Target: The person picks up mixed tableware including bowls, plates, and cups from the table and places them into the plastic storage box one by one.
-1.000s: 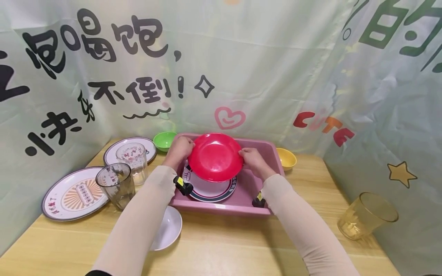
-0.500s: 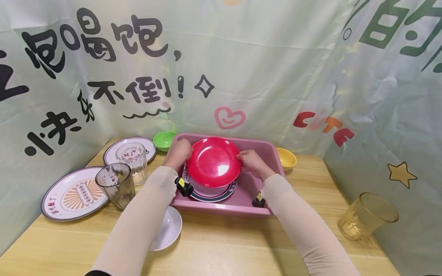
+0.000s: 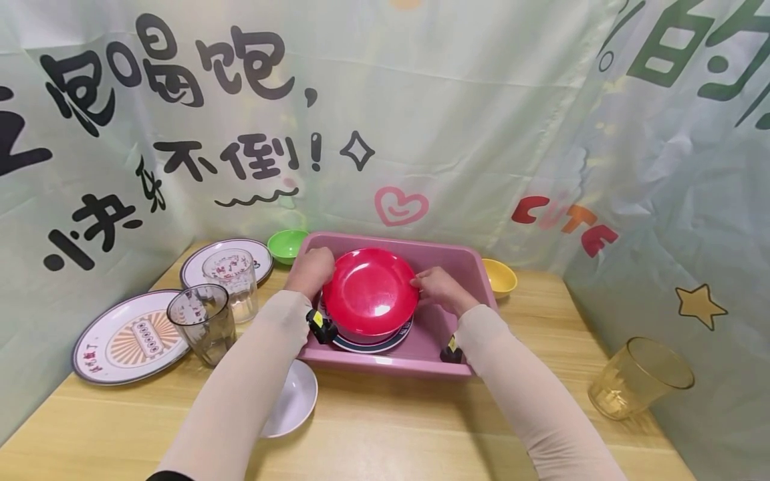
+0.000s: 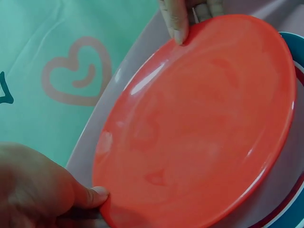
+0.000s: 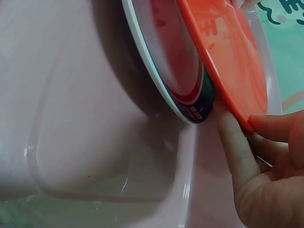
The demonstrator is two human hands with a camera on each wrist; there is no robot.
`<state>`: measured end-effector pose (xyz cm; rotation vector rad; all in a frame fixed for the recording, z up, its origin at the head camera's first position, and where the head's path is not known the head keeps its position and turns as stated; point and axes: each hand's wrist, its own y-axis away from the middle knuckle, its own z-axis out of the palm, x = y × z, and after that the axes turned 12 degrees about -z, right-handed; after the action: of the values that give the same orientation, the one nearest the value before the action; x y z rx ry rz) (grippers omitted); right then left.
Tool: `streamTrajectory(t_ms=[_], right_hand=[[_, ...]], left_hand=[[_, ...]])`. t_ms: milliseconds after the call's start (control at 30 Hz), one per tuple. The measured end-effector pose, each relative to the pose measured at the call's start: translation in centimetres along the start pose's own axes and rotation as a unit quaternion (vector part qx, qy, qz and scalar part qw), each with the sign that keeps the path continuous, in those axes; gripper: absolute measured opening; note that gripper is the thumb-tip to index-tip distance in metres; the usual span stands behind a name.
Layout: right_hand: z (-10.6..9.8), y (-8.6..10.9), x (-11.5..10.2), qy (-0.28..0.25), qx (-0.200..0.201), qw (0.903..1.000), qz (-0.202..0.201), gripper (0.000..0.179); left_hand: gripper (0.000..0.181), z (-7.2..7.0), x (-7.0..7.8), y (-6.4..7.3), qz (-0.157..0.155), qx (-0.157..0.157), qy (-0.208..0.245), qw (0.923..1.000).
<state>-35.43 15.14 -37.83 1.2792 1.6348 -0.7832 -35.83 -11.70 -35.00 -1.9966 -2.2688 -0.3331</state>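
Observation:
Both hands hold a shiny red plate (image 3: 373,290) by its rim, inside the pink basin (image 3: 445,327). My left hand (image 3: 313,270) pinches the plate's left edge, thumb on top, as the left wrist view shows. On the opposite edge, the right hand (image 3: 442,287) pinches with its thumb above and fingers beneath. Under the red plate lies a white plate (image 5: 175,61) with a dark green and red banded rim. A gap between the two plates shows in the right wrist view, and the red plate hides most of the white one.
Left of the basin are two patterned plates (image 3: 129,337), a clear glass (image 3: 237,294) and a grey glass (image 3: 207,331). A white bowl (image 3: 295,401) sits in front. Behind are green (image 3: 285,246) and yellow bowls (image 3: 499,277); an amber glass (image 3: 637,381) stands right.
The red plate has moved down and slightly toward me, over the white plate, with both hands still gripping it. The surrounding dishes have stayed put.

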Motion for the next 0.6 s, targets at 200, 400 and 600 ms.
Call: streamTrajectory(t_ms=[200,400,600], right_hand=[[0.1,-0.1,0.3,0.026,-0.007,0.9996,0.000,0.017],[0.2,-0.1,0.7,0.059,-0.017,0.9981,-0.009,0.018],[0.4,0.1,0.5,0.072,-0.029,0.9969,-0.012,0.022]], left_hand=[[0.022,0.4,0.2,-0.1,-0.004,-0.020,0.002,0.9998],[0.024,0.7,0.2,-0.1,-0.023,-0.052,0.010,0.9983],[0.024,1.1,0.1,-0.4,-0.014,-0.055,0.000,0.9984]])
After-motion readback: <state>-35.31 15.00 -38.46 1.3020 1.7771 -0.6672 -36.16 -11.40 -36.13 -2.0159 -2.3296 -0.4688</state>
